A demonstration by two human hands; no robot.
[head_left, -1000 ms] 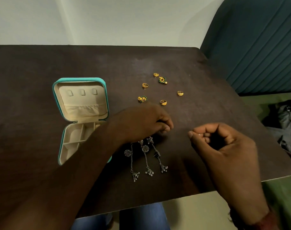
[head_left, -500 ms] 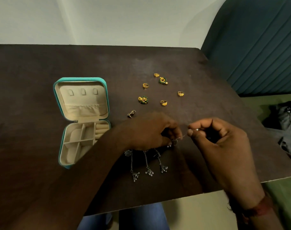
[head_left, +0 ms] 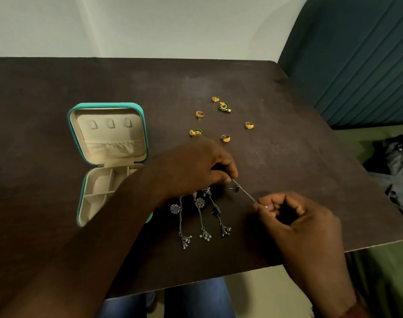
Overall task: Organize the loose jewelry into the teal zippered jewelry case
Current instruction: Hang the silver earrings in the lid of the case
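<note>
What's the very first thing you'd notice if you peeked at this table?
Right in the middle, the left hand and right hand stretch a silver chain earring between them. Just below, three more silver dangly earrings lie side by side near the table's front edge. To the left the teal jewelry case sits open, and shiny gold rings and green-and-gold earrings are scattered farther back.

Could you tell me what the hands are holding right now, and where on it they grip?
A silver chain earring, stretched between them: the left hand pinches its upper end, the right hand its lower end.
</note>
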